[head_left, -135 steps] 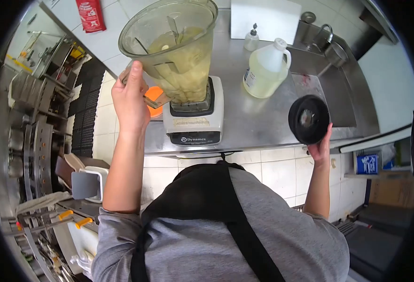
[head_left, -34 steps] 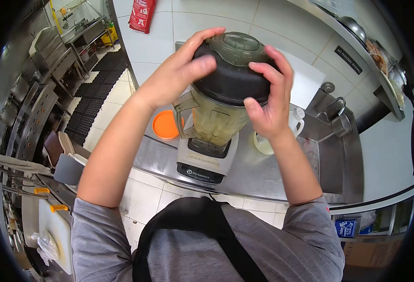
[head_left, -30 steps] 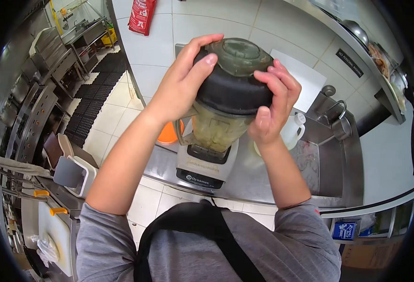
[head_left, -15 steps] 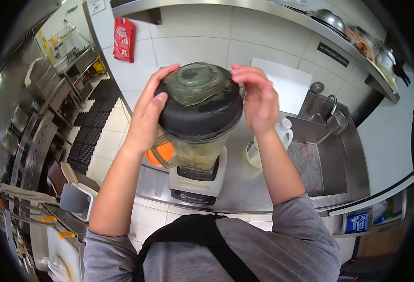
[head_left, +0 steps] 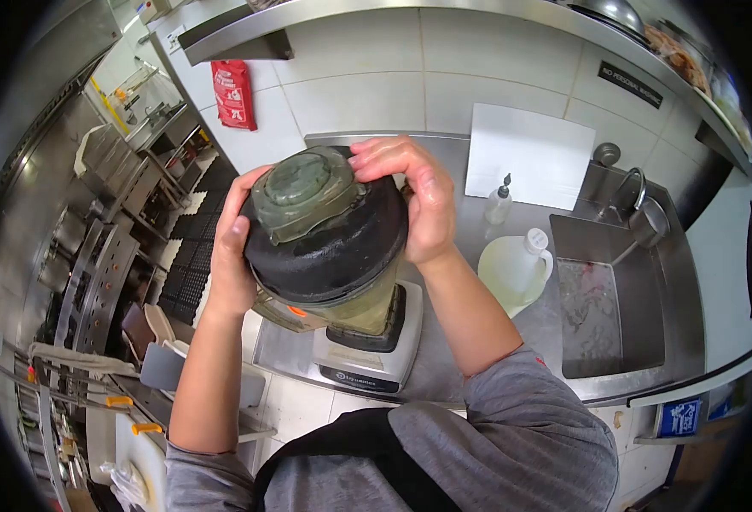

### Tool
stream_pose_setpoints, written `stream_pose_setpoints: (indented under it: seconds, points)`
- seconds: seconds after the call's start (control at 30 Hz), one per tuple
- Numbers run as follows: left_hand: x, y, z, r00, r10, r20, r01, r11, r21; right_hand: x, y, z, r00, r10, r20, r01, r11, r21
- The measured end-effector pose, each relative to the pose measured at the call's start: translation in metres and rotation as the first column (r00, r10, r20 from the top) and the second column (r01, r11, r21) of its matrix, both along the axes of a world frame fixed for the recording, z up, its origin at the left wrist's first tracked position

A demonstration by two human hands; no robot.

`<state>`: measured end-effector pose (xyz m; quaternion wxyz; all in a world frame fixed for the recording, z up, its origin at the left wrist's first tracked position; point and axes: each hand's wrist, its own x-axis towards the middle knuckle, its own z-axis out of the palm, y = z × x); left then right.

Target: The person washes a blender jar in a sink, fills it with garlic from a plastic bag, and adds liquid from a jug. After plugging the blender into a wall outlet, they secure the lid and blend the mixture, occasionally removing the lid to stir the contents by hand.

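A black blender lid (head_left: 333, 247) with a cloudy, clear cap (head_left: 303, 188) in its middle covers a see-through jug (head_left: 363, 307) with pale contents. The jug leans a little to the left over the white blender base (head_left: 371, 358) on the steel counter. My left hand (head_left: 235, 256) is wrapped round the lid's left edge, thumb on top. On the right edge, my right hand (head_left: 414, 192) grips the lid with its fingers bent over the rim. Where the jug meets the base is only partly visible.
Right of the blender stands a large bottle of pale yellow liquid (head_left: 512, 269), with a small pump bottle (head_left: 499, 203) behind it. A white board (head_left: 529, 154) leans on the wall. The sink (head_left: 593, 320) is at the right, and a metal shelf (head_left: 478, 13) runs above.
The view has shifted. My right hand, earlier raised beside the lid with only fingertips near it, now holds its edge. The lid and jug have tilted to the left.
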<state>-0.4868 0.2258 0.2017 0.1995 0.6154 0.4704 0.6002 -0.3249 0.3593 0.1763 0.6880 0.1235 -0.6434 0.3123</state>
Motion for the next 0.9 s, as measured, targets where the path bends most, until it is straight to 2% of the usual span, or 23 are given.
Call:
stream_pose_setpoints:
  seconds: [0.13, 0.3, 0.37, 0.43, 0.47, 0.53, 0.57, 0.63, 0.7, 0.77, 0.9]
  points:
    - [0.001, 0.001, 0.000, 1.000, -0.018, -0.001, 0.018, 1.000, -0.002, 0.002, -0.001, -0.001, 1.000, 0.010, 0.025, -0.010, 1.000, -0.029]
    - [-0.002, -0.003, -0.001, 0.998, -0.061, 0.005, 0.060, 0.998, 0.028, 0.001, -0.007, 0.001, 0.997, -0.072, 0.008, 0.072, 0.997, -0.033]
    - [-0.008, -0.002, -0.005, 0.996, -0.090, 0.002, 0.089, 0.994, 0.061, 0.006, -0.010, 0.002, 0.998, -0.055, 0.042, 0.054, 0.998, 0.024]
    - [-0.012, -0.006, -0.005, 0.943, 0.234, -0.236, -0.171, 0.951, 0.257, 0.015, -0.020, 0.003, 0.963, -0.264, 0.057, 0.256, 0.960, 0.109]
    - [-0.003, -0.012, -0.001, 0.943, 0.243, -0.226, -0.183, 0.949, 0.257, 0.022, -0.024, 0.004, 0.950, -0.305, 0.071, 0.284, 0.934, 0.218]
    - [0.020, -0.025, 0.010, 0.911, 0.230, -0.343, -0.080, 0.913, 0.399, 0.022, -0.035, 0.002, 0.953, -0.272, 0.136, 0.240, 0.947, 0.212]
    - [0.025, -0.029, 0.014, 0.914, 0.226, -0.337, -0.081, 0.916, 0.394, 0.023, -0.039, 0.001, 0.950, -0.244, 0.195, 0.205, 0.958, 0.200]
    - [0.032, -0.034, 0.020, 0.810, 0.298, -0.505, -0.157, 0.940, 0.304, 0.023, -0.041, 0.004, 0.947, -0.236, 0.216, 0.201, 0.964, 0.172]
    - [0.034, -0.034, 0.023, 0.846, 0.287, -0.450, -0.158, 0.940, 0.302, 0.018, -0.043, 0.004, 0.960, -0.213, 0.182, 0.195, 0.974, 0.116]
    - [0.028, -0.033, 0.022, 0.739, 0.329, -0.588, -0.152, 0.931, 0.331, 0.014, -0.046, 0.006, 0.953, -0.269, 0.139, 0.252, 0.959, 0.128]
    - [0.024, -0.034, 0.019, 0.756, 0.300, -0.582, -0.112, 0.935, 0.337, 0.011, -0.050, 0.007, 0.947, -0.312, 0.074, 0.302, 0.946, 0.117]
